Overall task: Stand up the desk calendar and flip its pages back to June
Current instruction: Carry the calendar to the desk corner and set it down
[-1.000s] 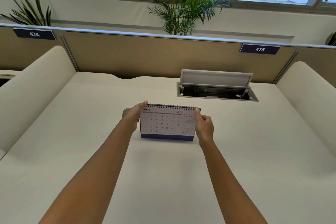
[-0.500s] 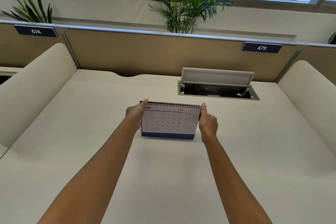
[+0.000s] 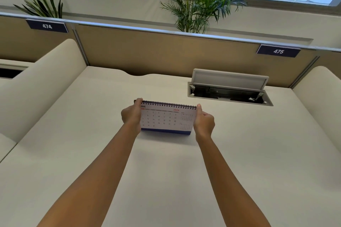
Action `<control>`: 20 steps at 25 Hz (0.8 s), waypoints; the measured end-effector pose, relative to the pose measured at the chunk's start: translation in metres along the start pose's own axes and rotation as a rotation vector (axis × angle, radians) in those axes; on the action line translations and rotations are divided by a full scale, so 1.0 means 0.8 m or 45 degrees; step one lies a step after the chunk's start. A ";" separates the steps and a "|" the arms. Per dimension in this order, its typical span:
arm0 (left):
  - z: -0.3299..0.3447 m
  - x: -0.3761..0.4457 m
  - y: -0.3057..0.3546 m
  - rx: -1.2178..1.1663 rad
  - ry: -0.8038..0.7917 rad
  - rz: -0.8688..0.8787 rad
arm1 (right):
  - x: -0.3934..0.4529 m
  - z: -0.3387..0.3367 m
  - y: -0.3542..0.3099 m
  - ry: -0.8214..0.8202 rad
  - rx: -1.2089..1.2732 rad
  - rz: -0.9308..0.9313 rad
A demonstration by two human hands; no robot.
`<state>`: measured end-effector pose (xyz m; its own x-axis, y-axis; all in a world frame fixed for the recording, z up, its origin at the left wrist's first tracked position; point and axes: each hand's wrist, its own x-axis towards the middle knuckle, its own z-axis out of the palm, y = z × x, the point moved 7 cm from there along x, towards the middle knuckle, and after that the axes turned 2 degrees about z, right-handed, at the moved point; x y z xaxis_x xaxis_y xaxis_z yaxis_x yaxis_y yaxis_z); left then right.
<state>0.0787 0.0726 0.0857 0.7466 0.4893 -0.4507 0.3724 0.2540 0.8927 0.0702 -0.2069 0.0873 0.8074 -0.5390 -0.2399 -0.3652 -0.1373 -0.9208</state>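
The desk calendar (image 3: 164, 119) stands upright on the white desk (image 3: 166, 171), its spiral binding on top and a blue strip along its base. The page facing me reads JUNE 2026. My left hand (image 3: 131, 115) grips the calendar's left edge, thumb near the top corner, and covers the first letter of the month. My right hand (image 3: 204, 121) grips its right edge, fingers curled behind it.
An open cable hatch (image 3: 228, 88) with a raised lid is set into the desk at the back right. Tan partition panels (image 3: 147, 51) with tags 474 and 475 close the back. Rounded cream dividers (image 3: 42, 86) stand on both sides. Plants sit behind the partition.
Both hands have kept hold of the calendar's sides. The calendar has shifted slightly away from me and my view has tilted a little; the June page stays in front.
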 end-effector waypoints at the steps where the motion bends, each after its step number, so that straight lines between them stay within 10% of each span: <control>1: -0.005 0.002 0.004 -0.014 0.024 0.022 | -0.003 0.009 -0.004 -0.019 -0.003 -0.022; 20: -0.113 0.110 0.085 -0.021 0.045 0.244 | -0.038 0.198 -0.059 -0.395 -0.112 -0.073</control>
<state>0.1201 0.2084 0.1058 0.7833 0.5587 -0.2725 0.2157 0.1669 0.9621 0.1359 -0.0526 0.0892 0.9257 -0.2509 -0.2830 -0.3425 -0.2384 -0.9088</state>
